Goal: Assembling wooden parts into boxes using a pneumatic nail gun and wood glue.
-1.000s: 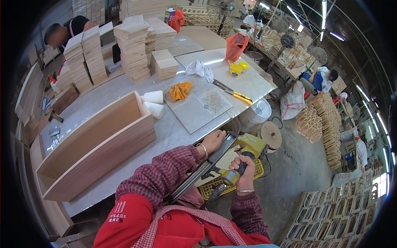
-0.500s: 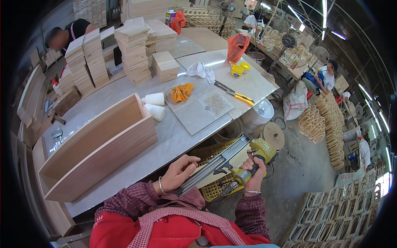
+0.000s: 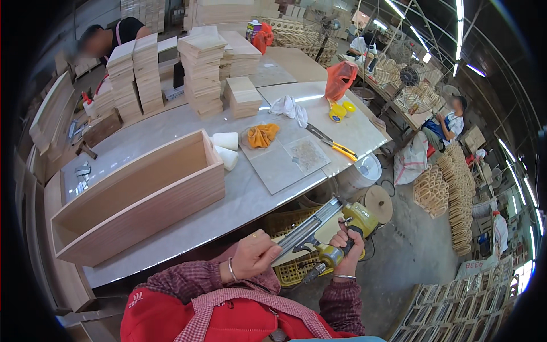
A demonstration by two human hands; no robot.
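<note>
My right hand (image 3: 348, 248) is wrapped round the handle of a yellow-green pneumatic nail gun (image 3: 360, 220), held in front of me beyond the table edge. Its long silvery magazine (image 3: 312, 227) slants down toward my left hand (image 3: 256, 254). That hand is closed, fingers curled in beside the magazine's near end; what they pinch, if anything, is hidden. On the table to the left rests a long open wooden box (image 3: 142, 196), with two white rolls (image 3: 226, 149) touching its far right end.
The metal-topped table (image 3: 268, 199) carries stacked wooden boards (image 3: 202, 71), an orange cloth (image 3: 263, 135), a yellow cutter knife (image 3: 345, 150) and a hammer (image 3: 86, 150). Below its edge are a yellow crate (image 3: 293, 273) and white bucket (image 3: 367, 169). A person (image 3: 117, 37) works at far left.
My left hand has curled its fingers closed and stays at the magazine's near end. The right hand keeps its hold on the nail gun. The whole view has shifted slightly.
</note>
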